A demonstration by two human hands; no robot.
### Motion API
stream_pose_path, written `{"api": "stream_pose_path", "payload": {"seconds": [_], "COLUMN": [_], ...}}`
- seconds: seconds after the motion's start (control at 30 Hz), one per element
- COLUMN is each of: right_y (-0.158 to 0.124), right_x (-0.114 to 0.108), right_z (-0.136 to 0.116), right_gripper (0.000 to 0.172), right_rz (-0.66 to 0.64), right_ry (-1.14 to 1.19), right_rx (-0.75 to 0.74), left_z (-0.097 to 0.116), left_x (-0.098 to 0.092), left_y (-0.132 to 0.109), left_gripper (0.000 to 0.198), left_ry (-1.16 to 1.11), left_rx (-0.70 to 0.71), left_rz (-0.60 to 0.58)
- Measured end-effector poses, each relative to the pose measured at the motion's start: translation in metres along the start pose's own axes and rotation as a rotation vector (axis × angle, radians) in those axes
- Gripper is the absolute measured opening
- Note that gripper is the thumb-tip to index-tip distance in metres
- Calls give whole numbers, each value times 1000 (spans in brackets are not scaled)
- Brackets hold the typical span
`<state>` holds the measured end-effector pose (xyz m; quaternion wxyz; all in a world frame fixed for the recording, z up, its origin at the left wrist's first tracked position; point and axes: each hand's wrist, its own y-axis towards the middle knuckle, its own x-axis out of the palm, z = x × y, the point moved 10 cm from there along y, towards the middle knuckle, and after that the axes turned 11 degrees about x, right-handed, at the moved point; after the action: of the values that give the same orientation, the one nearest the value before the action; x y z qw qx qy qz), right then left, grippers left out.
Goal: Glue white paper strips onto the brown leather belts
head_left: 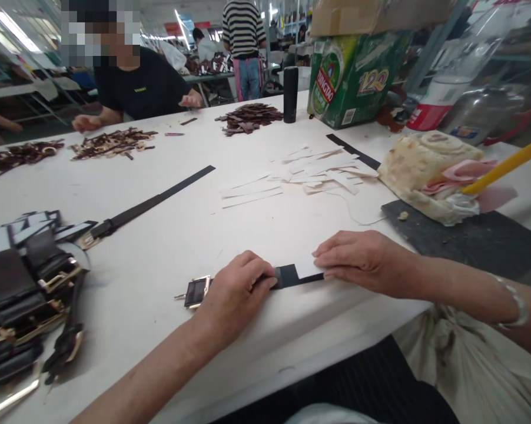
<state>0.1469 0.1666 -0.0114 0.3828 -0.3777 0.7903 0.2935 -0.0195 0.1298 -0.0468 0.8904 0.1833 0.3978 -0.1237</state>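
1. The belt (287,275) lies flat at the near edge of the table (168,247), running left to right between both hands.
2. The left hand (236,291) is on the belt just right of the buckle (198,291), fingers curled down on the strap. The thumb is hidden, so I cannot tell whether it pinches or only presses.
3. The right hand (358,262) lies flat with fingers stretched out, tips touching the strap's right part. It presses and does not clamp.
4. The hands are apart, with a short bare stretch of strap between them.
5. Handling, as a judgement:
   - The strap is thin and bendy along its length and likely light.
   - It looks smooth, so it may slide on the slick tabletop unless held down.
   - The metal buckle is the rigid, heavier end, so that end will drop if the belt is lifted mid-strap.
6. Best hold, as a judgement:
   - Pinch the strap edges close to the buckle.
   - Put the other hand further along to keep it straight.
   - It is not fragile, but the buckle finish could scratch.
7. Around it:
   - A belt pile (27,282) sits at the left.
   - A long strap (159,200) lies mid-table.
   - Paper strips (309,171) lie beyond the hands.
   - A dark mat (468,235) is at the right.
   - A co-worker (137,82) is across the table.
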Motion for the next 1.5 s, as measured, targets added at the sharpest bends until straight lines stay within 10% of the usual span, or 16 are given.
{"api": "stream_pose_path", "payload": {"seconds": [0.73,1.5], "right_y": [12,23], "right_x": [35,51], "right_z": [-14,-7], "right_gripper": [9,15], "right_rz": [86,-153], "right_ry": [-95,-241], "right_rx": [-44,57], "left_z": [-11,17], "left_x": [7,15], "left_y": [-3,2], "left_gripper": [9,28], "left_ry": [-19,288], "left_rx": [-45,219], "left_rz": [2,-113]}}
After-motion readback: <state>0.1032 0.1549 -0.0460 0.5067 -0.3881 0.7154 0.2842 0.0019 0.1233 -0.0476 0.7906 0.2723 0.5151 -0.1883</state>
